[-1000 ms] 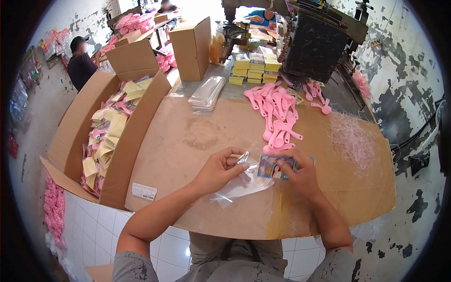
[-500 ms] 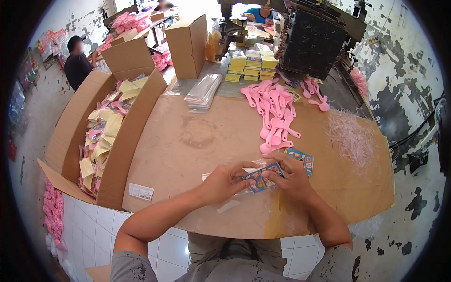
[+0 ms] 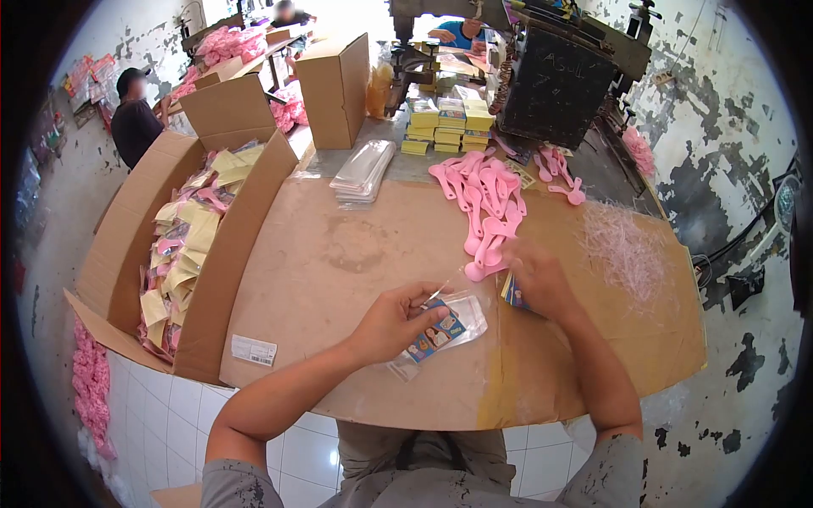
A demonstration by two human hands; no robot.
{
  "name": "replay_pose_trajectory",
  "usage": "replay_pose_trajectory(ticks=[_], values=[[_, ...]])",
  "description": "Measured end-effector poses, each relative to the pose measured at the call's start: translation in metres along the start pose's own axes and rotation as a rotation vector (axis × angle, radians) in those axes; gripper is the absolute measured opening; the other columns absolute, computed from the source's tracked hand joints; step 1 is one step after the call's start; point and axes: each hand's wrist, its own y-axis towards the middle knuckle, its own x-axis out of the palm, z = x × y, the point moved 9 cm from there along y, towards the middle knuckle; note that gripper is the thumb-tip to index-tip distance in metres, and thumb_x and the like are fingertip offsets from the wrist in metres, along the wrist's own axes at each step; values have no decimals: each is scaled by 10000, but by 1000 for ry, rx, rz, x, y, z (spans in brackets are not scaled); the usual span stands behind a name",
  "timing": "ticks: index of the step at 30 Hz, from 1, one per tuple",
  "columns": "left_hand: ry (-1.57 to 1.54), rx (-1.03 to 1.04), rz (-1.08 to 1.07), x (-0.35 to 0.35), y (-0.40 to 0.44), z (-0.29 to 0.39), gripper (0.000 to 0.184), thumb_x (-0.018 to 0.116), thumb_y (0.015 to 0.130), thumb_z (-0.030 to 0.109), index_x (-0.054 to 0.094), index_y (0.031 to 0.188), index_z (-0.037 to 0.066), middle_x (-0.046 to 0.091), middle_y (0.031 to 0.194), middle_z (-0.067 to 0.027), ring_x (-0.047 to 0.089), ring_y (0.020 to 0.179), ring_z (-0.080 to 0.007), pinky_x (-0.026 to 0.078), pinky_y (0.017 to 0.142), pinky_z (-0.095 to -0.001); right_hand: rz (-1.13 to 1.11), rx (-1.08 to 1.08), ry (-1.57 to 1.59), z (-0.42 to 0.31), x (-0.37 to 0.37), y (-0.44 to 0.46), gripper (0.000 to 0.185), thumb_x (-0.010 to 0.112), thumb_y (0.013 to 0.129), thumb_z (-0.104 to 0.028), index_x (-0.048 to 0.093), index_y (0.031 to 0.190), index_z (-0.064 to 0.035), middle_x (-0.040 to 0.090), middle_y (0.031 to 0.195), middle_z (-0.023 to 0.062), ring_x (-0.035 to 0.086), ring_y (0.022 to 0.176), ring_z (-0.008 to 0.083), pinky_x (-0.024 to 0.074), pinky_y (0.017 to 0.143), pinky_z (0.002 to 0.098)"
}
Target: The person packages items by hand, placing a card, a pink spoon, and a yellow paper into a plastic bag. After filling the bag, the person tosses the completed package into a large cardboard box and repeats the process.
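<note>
My left hand (image 3: 396, 320) pinches a blue printed card (image 3: 439, 328) together with a clear plastic bag (image 3: 467, 322), just above the cardboard-covered table. The card appears to lie in or against the bag; which one I cannot tell. My right hand (image 3: 542, 278) is over the near end of a pile of pink plastic spoons (image 3: 487, 190). Its fingers are blurred and partly hidden, so a grip on a spoon cannot be made out. Beneath that hand, a small stack of blue cards (image 3: 513, 292) shows in part.
On my left stands an open carton (image 3: 216, 279) of packed bags. Flat clear bags (image 3: 364, 173) lie at the table's back, near stacks of yellow-edged cards (image 3: 449, 127) and a black machine (image 3: 555, 80). Plastic shreds (image 3: 627, 250) lie right. A person (image 3: 135, 123) stands far left.
My right hand has let go of the card and moved up and right to the spoons. My left hand keeps the card and bag, now slightly lower and further left.
</note>
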Motion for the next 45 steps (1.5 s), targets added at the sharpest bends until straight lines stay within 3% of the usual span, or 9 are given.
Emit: replay_pose_trajectory(ticks=[4, 7, 13, 16, 19, 28, 31, 40, 45], values=[[26, 18, -13, -8, 4, -7, 310, 640, 1044, 99, 619, 1333, -12, 750, 1023, -57, 666, 883, -49, 540, 708, -208, 38, 48, -435, 62, -18, 25, 219, 648, 950, -101, 688, 1139, 3, 682, 1111, 167, 650, 1043, 361, 511, 947, 439], [32, 1, -5, -13, 6, -7, 298, 657, 1034, 90, 624, 1310, -16, 749, 1010, -55, 666, 889, -45, 532, 708, -210, 30, 29, -404, 62, -17, 30, 221, 643, 949, -87, 675, 1149, 0, 671, 1083, 157, 659, 1016, 335, 533, 888, 427], [-72, 103, 65, -19, 7, -2, 365, 687, 1008, 66, 589, 1349, -21, 744, 1016, -61, 692, 896, -68, 557, 741, -214, 35, -5, -71, -3, -27, 15, 202, 632, 936, -36, 700, 1125, -19, 662, 1030, 105, 662, 925, 224, 532, 799, 332], [-22, 109, 56, -17, 4, 4, 378, 685, 1010, 69, 583, 1362, -24, 740, 1032, -66, 689, 898, -65, 556, 734, -209, -174, 5, 115, -38, -8, 0, 198, 638, 928, -10, 687, 1119, 7, 627, 967, 85, 595, 822, 190, 487, 766, 314], [-2, 115, 67, -16, 5, 0, 400, 682, 1012, 69, 572, 1383, -28, 742, 1048, -74, 685, 904, -56, 553, 732, -200, -65, 9, 245, -56, -12, -3, 179, 636, 922, -5, 702, 1088, 5, 649, 939, 76, 603, 807, 167, 490, 756, 307], [168, 31, -21, -5, 1, -5, 340, 644, 1030, 51, 605, 1355, -41, 732, 1165, -101, 681, 1047, -112, 579, 876, -266, -306, -119, -34, -92, 9, -3, 235, 619, 900, 12, 698, 1119, -13, 686, 1038, 110, 666, 847, 225, 526, 733, 351], [164, 71, -20, -3, 0, -6, 341, 668, 1025, 99, 631, 1344, -19, 756, 1067, -70, 669, 956, -73, 566, 793, -256, -154, -318, -48, -112, 14, 0, 250, 615, 901, 9, 681, 1141, -17, 680, 1087, 111, 696, 903, 236, 553, 761, 367], [89, 77, -59, 0, -1, -5, 338, 671, 1023, 100, 635, 1336, -23, 751, 1093, -80, 670, 957, -74, 561, 796, -259, -157, -116, 238, -104, 5, 11, 316, 554, 896, 132, 676, 1158, 3, 661, 1166, 112, 719, 1000, 228, 572, 863, 346], [103, 56, -89, 2, -1, -7, 343, 668, 1029, 112, 630, 1336, -37, 743, 1145, -88, 681, 994, -95, 563, 829, -267, -252, -197, 175, -109, 20, 7, 294, 566, 935, 100, 669, 1194, 5, 645, 1236, 125, 686, 1110, 232, 552, 926, 352]])
